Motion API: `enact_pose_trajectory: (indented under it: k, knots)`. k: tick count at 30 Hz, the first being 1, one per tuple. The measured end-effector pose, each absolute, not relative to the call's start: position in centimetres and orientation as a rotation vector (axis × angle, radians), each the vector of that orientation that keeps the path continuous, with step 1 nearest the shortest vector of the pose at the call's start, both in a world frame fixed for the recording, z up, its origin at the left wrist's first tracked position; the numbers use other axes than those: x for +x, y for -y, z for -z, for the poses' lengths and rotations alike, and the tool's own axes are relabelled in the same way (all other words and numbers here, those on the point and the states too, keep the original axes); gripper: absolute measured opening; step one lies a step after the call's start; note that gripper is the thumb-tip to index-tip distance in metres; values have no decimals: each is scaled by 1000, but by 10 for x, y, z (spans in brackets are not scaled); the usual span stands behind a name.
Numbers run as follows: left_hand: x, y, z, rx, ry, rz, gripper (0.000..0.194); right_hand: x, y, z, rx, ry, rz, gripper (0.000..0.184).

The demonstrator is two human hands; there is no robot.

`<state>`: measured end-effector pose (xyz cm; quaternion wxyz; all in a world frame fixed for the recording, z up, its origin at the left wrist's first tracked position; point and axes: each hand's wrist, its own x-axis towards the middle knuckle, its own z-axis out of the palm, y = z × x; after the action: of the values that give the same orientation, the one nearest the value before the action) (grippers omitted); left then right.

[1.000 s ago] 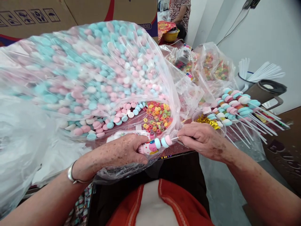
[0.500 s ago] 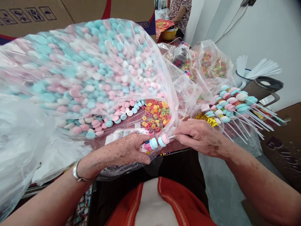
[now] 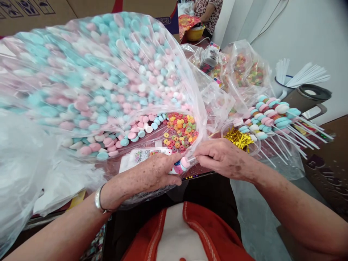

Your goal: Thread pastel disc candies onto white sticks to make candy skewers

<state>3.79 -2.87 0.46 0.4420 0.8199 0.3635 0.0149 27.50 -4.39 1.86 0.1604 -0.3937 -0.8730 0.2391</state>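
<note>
A small printed plastic bag (image 3: 178,169) is held between the thumb and fingers of my left hand (image 3: 152,172). Pinched in my right hand (image 3: 221,156) is the white stick of a marshmallow skewer (image 3: 185,162). Its pink and blue marshmallow end shows at the bag's mouth; the rest of it is hidden by the bag and my left fingers. Under my left hand lies a stack of printed bags (image 3: 144,155). Just beyond my hands, fruit-coloured ring gummies (image 3: 181,132) are heaped in the opening of a large clear bag of pastel marshmallows (image 3: 116,72).
Finished marshmallow skewers (image 3: 272,116) lie piled at the right, beside gold twist ties (image 3: 239,139) in a clear tub. Behind them stand a mug of white sticks (image 3: 282,88) and a lidded cup (image 3: 307,98). Cardboard boxes (image 3: 95,11) border the back. Another person (image 3: 210,16) is farther off.
The skewer has slid left, deeper into the small bag, with my right hand moving left along with it. My left hand has shifted slightly right. The view has tilted a little.
</note>
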Motion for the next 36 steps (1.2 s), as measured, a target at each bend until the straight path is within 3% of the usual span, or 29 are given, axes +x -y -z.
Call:
enact_pose_trajectory:
  k: [4,11,15,20,24,36]
  knots:
    - [37,24,-12,2078,-881,87,50,279,40,-19,-995,2513,-524,28]
    - [37,24,0,1981,-804,-25,41,271,47,-8,-946,2531,-492,25]
    - [37,23,-6,1959,-825,14,55,278,44,-12,-926,2516,-406,27]
    - [36,23,-17,1596,-815,282,48,283,44,-15,-815,2497,-315,23]
    - [36,24,-18,1489,-794,180,52,281,49,-11,-780,2498,-271,21]
    - [45,34,-10,2111,-889,10,38,283,53,-24,-883,2515,-293,26]
